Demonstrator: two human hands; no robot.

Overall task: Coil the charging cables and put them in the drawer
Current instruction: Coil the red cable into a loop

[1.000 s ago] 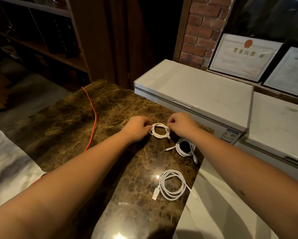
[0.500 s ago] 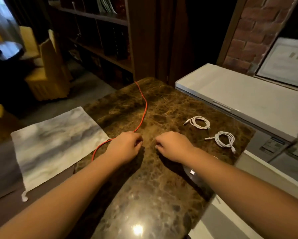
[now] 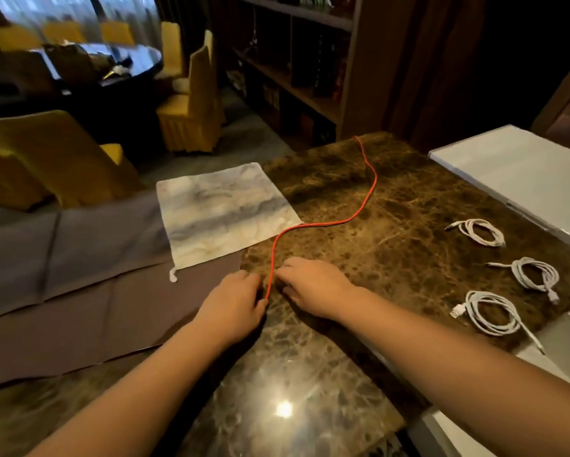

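Observation:
A long red cable (image 3: 349,219) snakes uncoiled across the brown marble counter (image 3: 392,209), from the far edge to my hands. Its near end runs down between my left hand (image 3: 234,305) and my right hand (image 3: 313,285). My left hand's fingers are closed on that end; my right hand rests fingers-down right beside the cable, and its grip is hidden. Three coiled white cables lie at the counter's right side: a far one (image 3: 479,232), a middle one (image 3: 534,275) and a near one (image 3: 489,313). No drawer is visible.
A pale marbled cloth pouch (image 3: 224,216) lies left of the counter on a grey-brown covered surface (image 3: 62,252). White chest units (image 3: 521,173) adjoin on the right. Shelves (image 3: 296,61) stand behind; yellow-covered chairs (image 3: 191,117) and a dark table (image 3: 95,67) at far left.
My hands left the coiled white cable at the right and moved left to the red cable's near end. The view swung left with them.

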